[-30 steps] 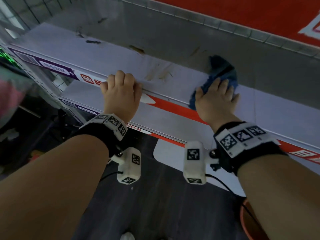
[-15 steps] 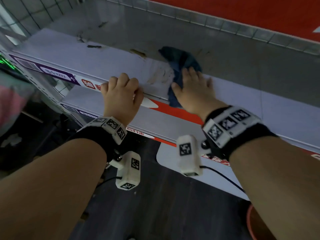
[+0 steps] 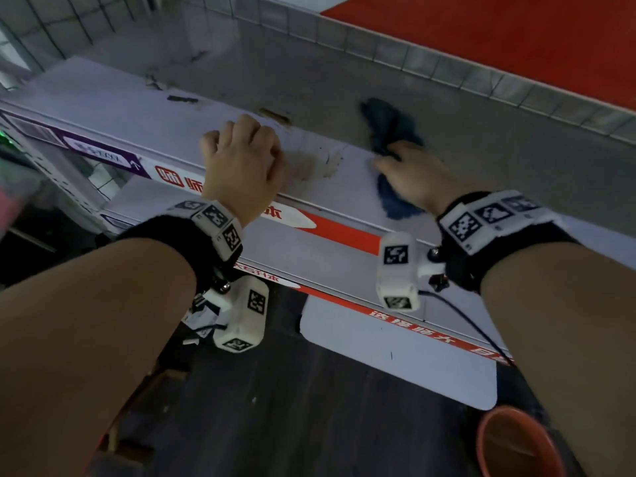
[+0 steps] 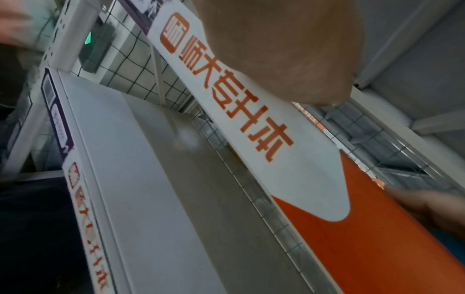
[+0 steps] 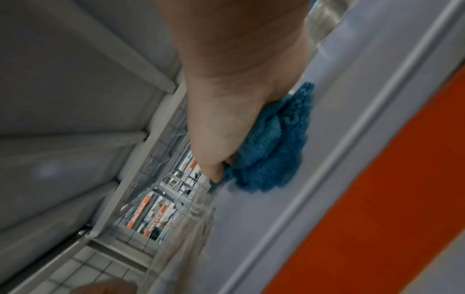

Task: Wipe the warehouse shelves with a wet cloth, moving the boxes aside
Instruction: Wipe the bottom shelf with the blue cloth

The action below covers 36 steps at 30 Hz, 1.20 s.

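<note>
Mid-wipe on white metal shelf [image 3: 137,108]: right hand [image 3: 420,177] pressing fluffy blue cloth [image 3: 395,201], finger curl unclear; left hand [image 3: 241,166] clamped on its lip. Next: sweep left over brown smudges [image 3: 309,163].

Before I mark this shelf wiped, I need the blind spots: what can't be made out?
- Right hand fingers: blurred in head view, behind palm in right wrist view; hold on blue cloth unclear.
- Orange bucket: cut by head view's bottom edge.
- Brown stain: beside left hand, head view too dim to judge.

Dim light falls on a dark plank floor [image 3: 309,425], white tiling [image 3: 51,25] and an orange bucket [image 3: 516,445].
</note>
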Motion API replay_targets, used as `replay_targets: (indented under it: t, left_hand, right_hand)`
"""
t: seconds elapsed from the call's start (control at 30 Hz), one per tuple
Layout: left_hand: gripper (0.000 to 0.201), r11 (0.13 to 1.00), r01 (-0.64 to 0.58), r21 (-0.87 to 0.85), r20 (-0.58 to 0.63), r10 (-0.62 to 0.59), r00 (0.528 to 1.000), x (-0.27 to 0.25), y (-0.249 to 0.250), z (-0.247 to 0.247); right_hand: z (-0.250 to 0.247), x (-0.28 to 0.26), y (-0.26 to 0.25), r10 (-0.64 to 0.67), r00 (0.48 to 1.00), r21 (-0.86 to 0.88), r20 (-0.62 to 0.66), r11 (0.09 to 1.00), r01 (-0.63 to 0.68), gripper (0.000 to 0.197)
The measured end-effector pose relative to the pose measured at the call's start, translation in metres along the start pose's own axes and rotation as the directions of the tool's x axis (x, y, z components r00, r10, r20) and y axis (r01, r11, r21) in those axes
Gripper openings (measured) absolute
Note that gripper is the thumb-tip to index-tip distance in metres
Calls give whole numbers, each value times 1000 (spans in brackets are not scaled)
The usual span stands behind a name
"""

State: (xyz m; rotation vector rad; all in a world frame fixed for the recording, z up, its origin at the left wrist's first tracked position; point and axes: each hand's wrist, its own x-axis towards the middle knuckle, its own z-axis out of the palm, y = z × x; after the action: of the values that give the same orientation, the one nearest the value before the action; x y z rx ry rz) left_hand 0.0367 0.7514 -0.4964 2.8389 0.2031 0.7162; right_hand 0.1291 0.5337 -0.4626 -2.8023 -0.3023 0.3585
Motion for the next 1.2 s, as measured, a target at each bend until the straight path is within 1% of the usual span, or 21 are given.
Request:
replay_targets:
  t: [0.03, 0.07, 0.1, 0.13, 0.2, 0.23, 0.3, 0.4, 0.5, 0.63, 0.73, 0.8, 0.87, 0.93, 0.97, 1.0, 1.07, 1.1, 1.17, 1.2]
  left_hand:
    - [26, 1000, 27, -13, -12, -27, 1000, 4, 2, 2]
    - [27, 998, 56, -34, -29, -57, 998, 9, 5, 6]
    - [28, 995, 84, -51, -41, -86, 995, 13, 7, 9]
    - [30, 993, 108, -56, -40, -110, 993, 14, 8, 11]
    - [33, 989, 144, -45, -13, -145, 989, 15, 7, 13]
    - [34, 988, 149, -34, 1, -149, 989, 16, 7, 13]
    - [34, 990, 139, -14, 18, -139, 990, 16, 5, 12]
    - [38, 991, 135, 1, 16, -135, 991, 18, 4, 15]
    - [42, 992, 129, 12, -2, -129, 992, 16, 4, 17]
    - [40, 993, 113, 20, 20, -113, 993, 16, 4, 18]
    - [39, 993, 119, 21, 43, -119, 992, 17, 5, 17]
    - [39, 993, 121, 16, 45, -122, 992, 16, 6, 17]
    - [39, 992, 125, 10, 41, -125, 991, 17, 6, 17]
    - [38, 990, 140, -3, 33, -140, 990, 17, 6, 18]
    - [37, 989, 146, -10, 27, -146, 989, 17, 6, 18]
    - [37, 989, 150, -12, 23, -149, 989, 17, 6, 18]
    - [38, 989, 147, -5, 28, -147, 989, 17, 5, 17]
    - [39, 989, 145, -1, 29, -145, 989, 17, 4, 17]
    - [39, 990, 144, -5, 25, -144, 989, 17, 3, 18]
    - [38, 989, 145, -7, 21, -145, 989, 17, 3, 18]
  right_hand:
    - [3, 1, -4, -44, 999, -13, -11, 999, 44, 37]
    - [6, 2, -3, -71, 997, -63, -32, 996, 69, 36]
    - [8, 3, 1, -74, 996, -132, -50, 989, 67, 38]
    - [7, 3, 7, -35, 997, -194, -70, 981, 21, 41]
    - [3, 7, 30, 126, 986, -238, -111, 960, -149, 49]
    - [0, 10, 43, 208, 972, -220, -107, 948, -228, 52]
    - [-6, 18, 67, 294, 952, -190, -91, 933, -306, 57]
    - [-16, 27, 86, 326, 936, -141, -134, 928, -344, 60]
    - [-17, 34, 85, 315, 935, -108, -161, 936, -334, 60]
    - [-14, 53, 57, 212, 970, -25, -115, 976, -216, 56]
    - [-10, 65, 17, 73, 993, 5, -88, 997, -72, 49]
    - [-3, 68, -12, -31, 999, -6, -37, 1000, 31, 42]
    - [6, 64, -40, -135, 991, -21, 24, 991, 135, 32]
    - [18, 56, -58, -258, 964, -37, 59, 965, 261, 39]
    - [23, 52, -62, -304, 950, -62, 66, 949, 308, 44]
    - [26, 49, -60, -323, 944, -88, 66, 941, 328, 47]
    - [23, 47, -40, -272, 962, -124, 32, 954, 274, 50]
    - [19, 47, -22, -205, 979, -127, 1, 971, 203, 52]
    - [6, 48, 21, -7, 998, -113, -64, 994, -1, 56]
    - [0, 45, 43, 100, 991, -96, -84, 989, -108, 58]
